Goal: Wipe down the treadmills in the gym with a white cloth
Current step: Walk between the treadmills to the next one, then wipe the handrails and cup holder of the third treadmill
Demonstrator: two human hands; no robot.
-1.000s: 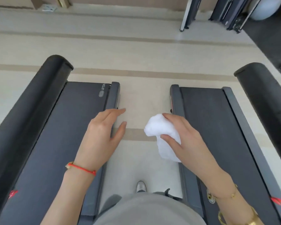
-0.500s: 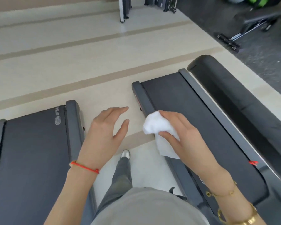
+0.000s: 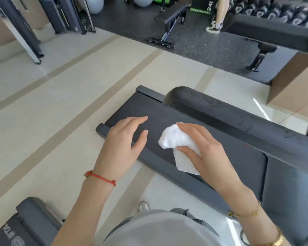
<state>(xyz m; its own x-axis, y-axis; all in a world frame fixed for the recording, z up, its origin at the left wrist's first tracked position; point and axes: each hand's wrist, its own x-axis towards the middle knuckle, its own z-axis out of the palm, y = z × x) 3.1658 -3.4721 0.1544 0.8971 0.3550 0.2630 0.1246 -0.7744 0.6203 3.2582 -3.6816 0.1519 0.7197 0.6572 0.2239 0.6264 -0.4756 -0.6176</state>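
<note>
- Gym floor (image 3: 64, 110) under you is pale cream with tan stripes running off on a diagonal; it gives way to dark rubber flooring (image 3: 208, 45) further back.
- Closest in, you've got your grey top (image 3: 160, 229) at the bottom edge and one shoe toe (image 3: 143, 205) poking out on the floor.
- Bottom-left corner shows the end of a second treadmill (image 3: 30, 221), with some lettering on its belt, too partial to read.
- Your left hand (image 3: 123, 144) is empty, fingers relaxed and a bit spread, held over the near edge of the treadmill (image 3: 238, 157) in front of you. Can't tell if it's touching. Red string bracelet (image 3: 100, 177) on that wrist.
- Your right hand (image 3: 206, 150) is curled round the white cloth (image 3: 176, 141), thumb and fingers pinching it bunched up, one flap hanging down. It sits over the dark belt; contact is hard to call.
- Gold bracelets (image 3: 247, 213) on your right wrist.
- Just past the cloth, the treadmill's black handrail (image 3: 238, 118) runs across to the right.
- Far back: a weight bench (image 3: 171, 18), exercise balls (image 3: 94, 4), a dumbbell rack (image 3: 274, 11), and someone's legs (image 3: 219, 15).
</note>
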